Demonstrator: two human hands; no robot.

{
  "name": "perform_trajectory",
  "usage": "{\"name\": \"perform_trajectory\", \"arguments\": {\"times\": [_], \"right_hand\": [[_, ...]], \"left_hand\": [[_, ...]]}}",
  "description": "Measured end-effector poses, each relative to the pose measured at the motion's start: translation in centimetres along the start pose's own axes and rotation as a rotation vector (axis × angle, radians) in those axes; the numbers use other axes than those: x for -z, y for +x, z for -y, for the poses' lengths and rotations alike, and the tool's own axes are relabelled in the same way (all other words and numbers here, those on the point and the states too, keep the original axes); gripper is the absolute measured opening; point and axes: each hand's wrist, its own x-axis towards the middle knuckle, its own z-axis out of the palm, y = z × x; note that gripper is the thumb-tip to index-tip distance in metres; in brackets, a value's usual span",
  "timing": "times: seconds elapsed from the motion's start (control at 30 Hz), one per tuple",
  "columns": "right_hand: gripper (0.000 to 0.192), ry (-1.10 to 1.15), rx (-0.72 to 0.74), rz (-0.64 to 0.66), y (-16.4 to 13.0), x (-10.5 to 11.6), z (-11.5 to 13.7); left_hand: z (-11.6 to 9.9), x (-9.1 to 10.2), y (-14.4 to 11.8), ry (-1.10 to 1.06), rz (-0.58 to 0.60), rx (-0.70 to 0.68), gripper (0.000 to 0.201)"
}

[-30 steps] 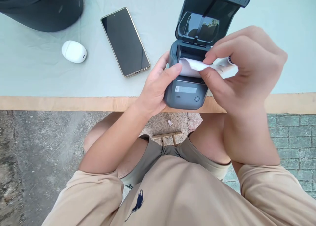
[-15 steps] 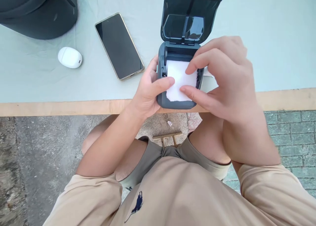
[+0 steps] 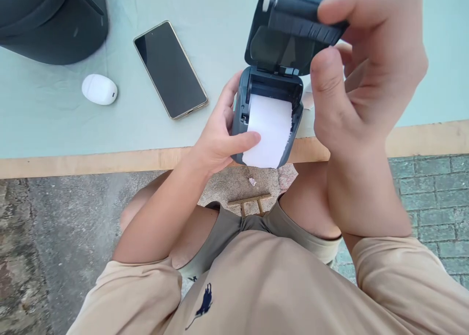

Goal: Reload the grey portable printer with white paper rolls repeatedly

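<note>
A small dark portable receipt printer (image 3: 240, 125) is tilted at the table's front edge with its lid (image 3: 282, 47) raised. White paper (image 3: 269, 122) lies over its open bay, and its torn end reaches past the printer's front rim. My left hand (image 3: 223, 130) wraps round the printer's left side, the thumb pressing on the paper. At the lid's upper right corner, my right hand (image 3: 370, 56) has its fingers on the lid's edge, with the thumb below. The paper roll's inside part is hidden under the sheet.
A phone (image 3: 170, 69) with a dark screen lies left of the printer, and a white earbud case (image 3: 99, 89) beyond it. A black bag (image 3: 54, 27) stands at the back left. The table's wooden edge (image 3: 146, 160) runs above my knees.
My right hand has left the paper and moved up to the lid, which has swung somewhat towards me. More paper now extends over the printer's front. My left hand keeps hold of the printer.
</note>
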Motion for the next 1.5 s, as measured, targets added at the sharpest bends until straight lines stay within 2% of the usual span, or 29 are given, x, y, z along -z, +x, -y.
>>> {"name": "perform_trajectory", "arguments": {"times": [0.07, 0.1, 0.3, 0.5, 0.8, 0.97, 1.1, 1.2, 1.3, 1.4, 1.5], "right_hand": [[0.013, 0.024, 0.029, -0.186, -0.2, -0.4, -0.1], [0.011, 0.057, 0.033, -0.221, -0.3, -0.6, -0.2], [0.012, 0.079, 0.134, -0.052, -0.8, -0.2, -0.7], [0.012, 0.058, 0.120, 0.051, -1.2, -0.1, -0.9], [0.014, 0.006, 0.159, 0.125, -1.2, 0.2, -1.0], [0.012, -0.004, 0.138, 0.142, -1.4, 0.1, -0.8], [0.012, -0.007, 0.135, 0.129, -1.3, -0.1, -0.9], [0.027, -0.006, 0.151, 0.110, -1.2, -0.1, -0.8], [0.041, -0.001, 0.162, 0.171, -1.1, 0.0, -0.6], [0.038, -0.005, 0.158, 0.232, -1.1, 0.2, -0.3], [0.035, 0.000, 0.143, 0.245, -1.1, 0.3, -0.2]], "left_hand": [[0.0, 0.0, 0.0, 0.014, 0.003, -0.008, 0.075], [0.0, 0.0, 0.0, 0.019, 0.001, -0.009, 0.075], [0.1, 0.0, -0.1, 0.013, 0.013, -0.030, 0.078], [0.2, 0.0, 0.0, -0.039, -0.011, -0.037, 0.077], [0.0, 0.2, 0.1, -0.058, -0.013, 0.018, 0.082], [0.1, 0.0, 0.0, -0.065, 0.038, -0.055, 0.070], [0.4, 0.4, 0.1, -0.152, 0.071, -0.077, 0.054], [0.6, 0.7, 0.3, -0.185, 0.077, -0.088, 0.046], [0.5, 0.3, 0.2, -0.160, 0.027, -0.081, 0.035], [0.4, -0.3, -0.1, -0.131, -0.032, -0.067, 0.027], [0.2, -0.6, -0.2, -0.088, -0.034, -0.066, 0.028]]}}
